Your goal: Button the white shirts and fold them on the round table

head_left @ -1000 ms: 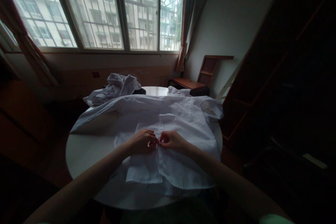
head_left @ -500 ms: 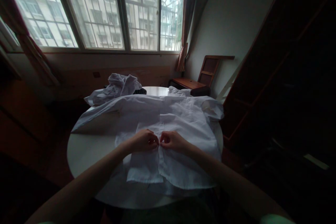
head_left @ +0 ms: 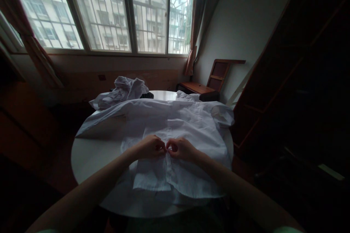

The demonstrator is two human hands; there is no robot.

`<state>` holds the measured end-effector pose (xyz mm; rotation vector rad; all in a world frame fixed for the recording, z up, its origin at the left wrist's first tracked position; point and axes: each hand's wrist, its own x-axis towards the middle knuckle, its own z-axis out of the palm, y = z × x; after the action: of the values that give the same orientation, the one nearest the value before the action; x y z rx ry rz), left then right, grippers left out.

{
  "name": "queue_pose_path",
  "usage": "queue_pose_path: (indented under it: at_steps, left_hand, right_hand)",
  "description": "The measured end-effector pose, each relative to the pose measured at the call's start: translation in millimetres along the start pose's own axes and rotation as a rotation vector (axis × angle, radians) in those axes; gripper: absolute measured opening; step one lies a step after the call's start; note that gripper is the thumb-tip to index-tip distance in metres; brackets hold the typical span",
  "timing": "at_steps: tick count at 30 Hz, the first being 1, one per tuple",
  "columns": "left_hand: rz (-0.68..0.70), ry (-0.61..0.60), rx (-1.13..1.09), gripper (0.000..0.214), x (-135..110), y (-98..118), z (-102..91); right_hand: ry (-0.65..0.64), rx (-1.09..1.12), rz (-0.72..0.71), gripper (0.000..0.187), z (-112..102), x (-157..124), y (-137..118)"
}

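Observation:
A white shirt (head_left: 191,123) lies spread front-up on a round white table (head_left: 90,156), its collar at the far side and one sleeve stretched to the left. My left hand (head_left: 150,146) and my right hand (head_left: 181,149) meet at the shirt's front opening, about halfway down. Both are closed in a pinch on the two front edges of the shirt, fingertips nearly touching. What lies between the fingertips is too small to make out.
A crumpled white garment (head_left: 123,89) sits at the table's far left. Behind stand a wide barred window (head_left: 109,11), a low wooden desk (head_left: 195,88) with a leaning wooden frame (head_left: 221,72), and dark wooden furniture (head_left: 295,80) at the right.
My hands stay pinched at the shirt's front opening with only slight finger movement. The view has shifted a little.

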<state>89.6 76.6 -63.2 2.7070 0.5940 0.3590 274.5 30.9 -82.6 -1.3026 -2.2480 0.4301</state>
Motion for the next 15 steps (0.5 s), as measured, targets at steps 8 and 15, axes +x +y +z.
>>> queue_pose_path:
  at_steps: [8, 15]
  left_hand:
    - [-0.009, 0.009, 0.023, 0.017, -0.3, 1.4, -0.4]
    - [0.010, 0.054, 0.058, 0.015, -1.9, -1.0, 5.5]
  right_hand:
    - [0.033, -0.048, 0.016, 0.013, 3.0, -0.4, 1.7]
    - [0.033, -0.052, 0.033, 0.012, 2.0, -0.2, -1.2]
